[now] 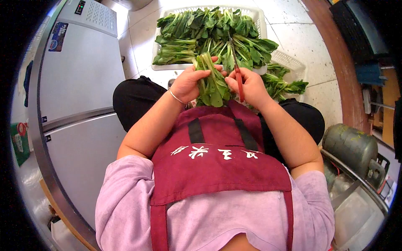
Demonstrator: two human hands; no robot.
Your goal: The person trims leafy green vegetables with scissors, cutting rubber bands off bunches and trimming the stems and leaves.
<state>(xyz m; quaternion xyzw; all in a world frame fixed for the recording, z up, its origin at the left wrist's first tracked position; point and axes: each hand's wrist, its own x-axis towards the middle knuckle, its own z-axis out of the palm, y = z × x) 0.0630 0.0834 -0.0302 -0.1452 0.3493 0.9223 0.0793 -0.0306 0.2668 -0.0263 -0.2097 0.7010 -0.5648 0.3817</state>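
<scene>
My left hand (187, 85) is closed around a bunch of leafy greens (212, 88), held above my lap with its pale stems pointing away from me and its leaves hanging toward the apron. In my right hand (251, 88) is a pair of red-handled scissors (239, 83), close to the right of the bunch. Their dark blades point away from me, over the greens in a white plastic basket (263, 25). Inside that basket, more leafy greens (205, 25) lie in rows. My right fingers wrap the handles; how far the blades are apart is hard to make out.
A second pale basket (298, 67) with loose greens (274, 85) sits by my right knee. On the left stands a grey refrigerator (83, 71). A gas cylinder (349, 146) is at the right, near a metal rail (356, 178). The floor is tiled (293, 37).
</scene>
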